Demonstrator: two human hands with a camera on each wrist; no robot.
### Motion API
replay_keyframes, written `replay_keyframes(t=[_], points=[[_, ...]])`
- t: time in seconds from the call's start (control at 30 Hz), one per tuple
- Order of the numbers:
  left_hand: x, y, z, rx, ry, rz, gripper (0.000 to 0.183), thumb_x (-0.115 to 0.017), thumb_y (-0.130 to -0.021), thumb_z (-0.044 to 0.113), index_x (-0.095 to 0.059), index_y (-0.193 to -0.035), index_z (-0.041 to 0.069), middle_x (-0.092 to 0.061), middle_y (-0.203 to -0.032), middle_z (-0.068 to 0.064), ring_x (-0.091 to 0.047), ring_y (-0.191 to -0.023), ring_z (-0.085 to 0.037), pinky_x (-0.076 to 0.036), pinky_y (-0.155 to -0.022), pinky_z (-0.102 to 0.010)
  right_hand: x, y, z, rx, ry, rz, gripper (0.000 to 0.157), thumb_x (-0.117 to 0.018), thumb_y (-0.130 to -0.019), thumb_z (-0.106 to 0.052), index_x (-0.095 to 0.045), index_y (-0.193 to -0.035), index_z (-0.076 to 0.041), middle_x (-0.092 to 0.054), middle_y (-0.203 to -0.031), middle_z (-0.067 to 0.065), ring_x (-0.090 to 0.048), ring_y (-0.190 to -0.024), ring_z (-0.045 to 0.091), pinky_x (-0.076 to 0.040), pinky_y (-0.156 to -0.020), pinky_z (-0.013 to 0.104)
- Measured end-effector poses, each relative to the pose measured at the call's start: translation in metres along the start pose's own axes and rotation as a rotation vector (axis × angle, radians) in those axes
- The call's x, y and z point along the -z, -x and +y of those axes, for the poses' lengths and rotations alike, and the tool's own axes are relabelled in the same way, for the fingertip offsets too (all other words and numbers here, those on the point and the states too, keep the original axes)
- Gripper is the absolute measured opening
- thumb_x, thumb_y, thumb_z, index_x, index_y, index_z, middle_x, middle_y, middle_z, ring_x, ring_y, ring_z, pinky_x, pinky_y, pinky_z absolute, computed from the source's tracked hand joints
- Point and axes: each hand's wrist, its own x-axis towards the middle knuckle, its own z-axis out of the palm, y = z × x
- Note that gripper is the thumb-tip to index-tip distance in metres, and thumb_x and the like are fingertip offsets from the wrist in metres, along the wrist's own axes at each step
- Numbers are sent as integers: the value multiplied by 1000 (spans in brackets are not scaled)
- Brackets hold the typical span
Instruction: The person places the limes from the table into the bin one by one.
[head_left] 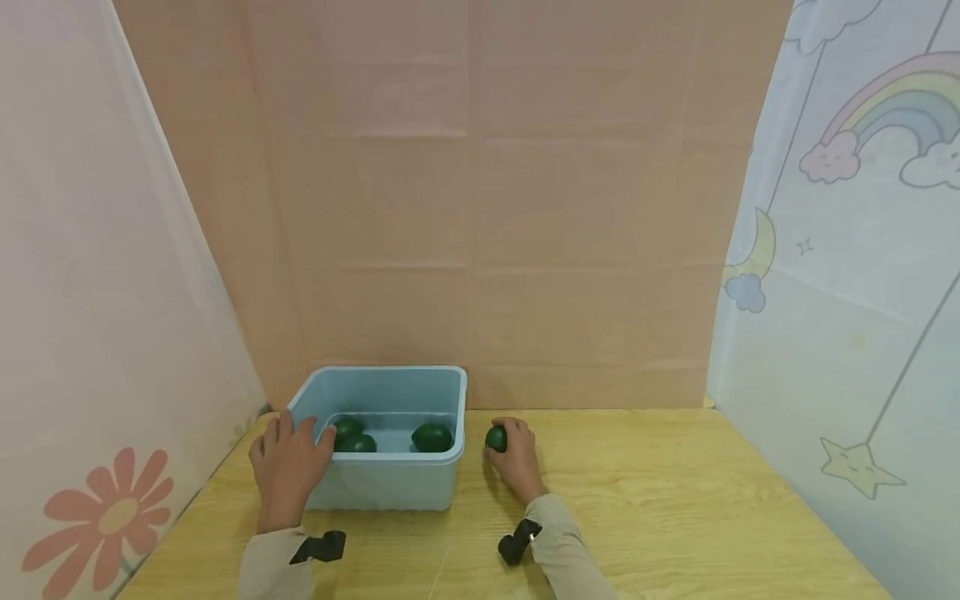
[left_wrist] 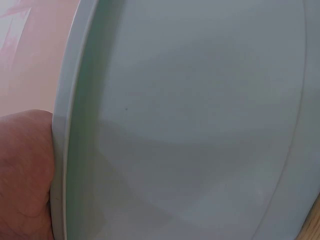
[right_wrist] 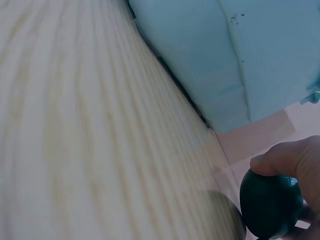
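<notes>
My left hand [head_left: 288, 462] rests at the front left corner of a light blue plastic bin [head_left: 390, 483], fingers spread along the rim and thumb over the front edge. In the left wrist view, part of that hand [left_wrist: 25, 175] lies against the bin's rim [left_wrist: 60, 150]. To the right of the bin, my right hand [head_left: 517, 458] holds a dark green, egg-shaped fruit [head_left: 496, 438] between thumb and fingers. The right wrist view shows this glossy fruit [right_wrist: 270, 205] under the thumb. Inside the bin lie similar green fruits: two at the left and one fruit [head_left: 432, 437] at the right.
The bin stands on a yellow wood-grain table [head_left: 675, 500]. A tan sheet [head_left: 487, 208] rises behind it. Printed curtains flank both sides, a flower curtain [head_left: 97, 333] at left and a rainbow curtain [head_left: 840, 358] at right. Black wrist cameras sit on both sleeves.
</notes>
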Motion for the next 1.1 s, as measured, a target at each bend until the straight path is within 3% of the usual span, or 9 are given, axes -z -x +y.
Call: replay_keyframes(t=[0.4,1.1], points=[[-2,-1,-1,-10,2,30,51,-47,-102,33,-58,-130,-9,-38,-139,-34,-26,-133,-49,-17,-104,-69,-1,-1,0,5,2,34,46,-81,-80,0,-63,-122,0,-54,-127,26,-49,-116,49,-51,-86,60],[1,0,0,5,2,-3,51,-46,-102,32,-56,-133,-8,-34,-143,-35,-23,-137,-49,-15,-106,-69,2,-1,-2,2,-7,72,46,-78,-81,-1,-63,-124,0,-54,-128,25,-49,-115,47,-52,-82,58]])
